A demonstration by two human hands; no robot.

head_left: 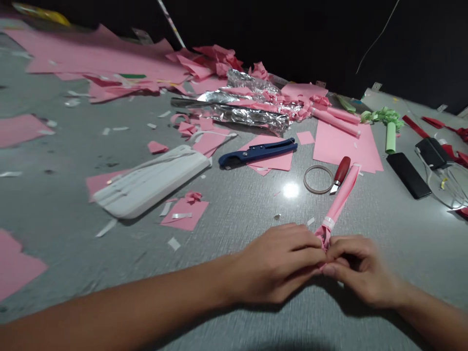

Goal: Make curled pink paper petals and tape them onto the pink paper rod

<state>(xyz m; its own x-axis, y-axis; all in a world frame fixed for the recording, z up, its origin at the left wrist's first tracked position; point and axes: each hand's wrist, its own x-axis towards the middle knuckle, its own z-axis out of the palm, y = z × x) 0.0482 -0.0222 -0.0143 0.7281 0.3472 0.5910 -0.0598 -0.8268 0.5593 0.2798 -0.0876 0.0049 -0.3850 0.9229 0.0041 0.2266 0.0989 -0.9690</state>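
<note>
A rolled pink paper tube (341, 195) lies slanted on the grey table, banded with white tape (329, 222) near its lower end. Crumpled pink strips come out of that end and run under my fingers. My left hand (281, 263) is closed over these strips from the left. From the right, my right hand (361, 268) pinches the strips between thumb and forefinger. Most of the paper between the hands is hidden. Just beyond the tube lie a red-handled craft knife (341, 174) and a roll of tape (318, 179).
Blue scissors-like cutters (258, 153) and a white power strip (153, 183) lie ahead. Farther back are crumpled foil (241, 109), pink paper sheets (109, 53) and finished-looking pink tubes (336, 121). At right sit a green paper tube (391, 137), a black phone (408, 176) and a charger (434, 153).
</note>
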